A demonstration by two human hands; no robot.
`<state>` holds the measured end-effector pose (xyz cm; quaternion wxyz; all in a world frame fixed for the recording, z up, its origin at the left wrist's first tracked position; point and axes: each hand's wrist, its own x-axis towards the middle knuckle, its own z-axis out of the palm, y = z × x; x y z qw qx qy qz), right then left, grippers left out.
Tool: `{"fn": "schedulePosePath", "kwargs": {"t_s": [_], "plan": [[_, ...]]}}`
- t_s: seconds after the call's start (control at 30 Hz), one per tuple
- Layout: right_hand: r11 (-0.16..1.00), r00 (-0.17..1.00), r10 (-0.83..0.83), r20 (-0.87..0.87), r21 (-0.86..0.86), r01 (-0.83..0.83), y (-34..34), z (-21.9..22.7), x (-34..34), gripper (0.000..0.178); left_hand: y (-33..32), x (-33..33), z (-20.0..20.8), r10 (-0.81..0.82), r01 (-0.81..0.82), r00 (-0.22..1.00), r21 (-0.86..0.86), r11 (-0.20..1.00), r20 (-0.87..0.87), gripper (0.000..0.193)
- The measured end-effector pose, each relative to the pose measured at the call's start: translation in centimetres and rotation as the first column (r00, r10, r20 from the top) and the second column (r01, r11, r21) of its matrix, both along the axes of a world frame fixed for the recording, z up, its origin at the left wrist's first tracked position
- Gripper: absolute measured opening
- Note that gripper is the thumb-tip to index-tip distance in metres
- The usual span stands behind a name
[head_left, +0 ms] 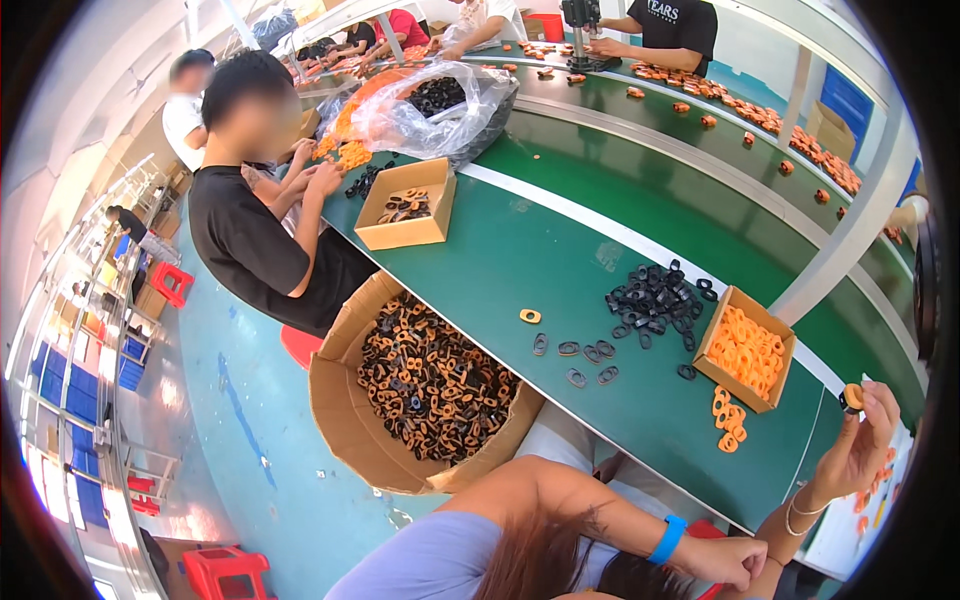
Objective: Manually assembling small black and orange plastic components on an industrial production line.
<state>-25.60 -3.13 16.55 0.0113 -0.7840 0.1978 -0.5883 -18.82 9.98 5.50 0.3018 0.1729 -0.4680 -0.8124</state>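
Note:
My right hand, raised at the far right with bracelets on its wrist, pinches a small orange-and-black ring piece between thumb and fingers. My left hand, below a blue wristband, is curled closed against my right forearm; what it may hold is hidden. Close to the right hand, a cardboard box holds orange oval rings. More orange rings lie loose beside it. To the box's left is a pile of black oval rings, with several single ones nearby.
A large carton of black-and-orange pieces stands left of the green table. Farther off are a smaller box and a plastic bag. A person in black works there. A metal post rises beside the conveyor.

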Motion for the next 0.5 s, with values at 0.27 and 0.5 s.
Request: {"fn": "schedulePosePath", "kwargs": {"t_s": [0.27,0.5], "plan": [[1.0,1.0,0.015,-0.016,0.015,-0.015,0.3,0.0,0.8,0.024,-0.3,1.8,2.8,-0.167,0.203,0.949,0.111,0.973,-0.268,0.024],[1.0,1.0,-0.003,-0.025,-0.005,0.003,0.2,0.0,1.3,0.022,-0.1,-0.5,-2.2,0.031,-0.031,0.999,-0.015,0.999,0.034,0.024]]}}
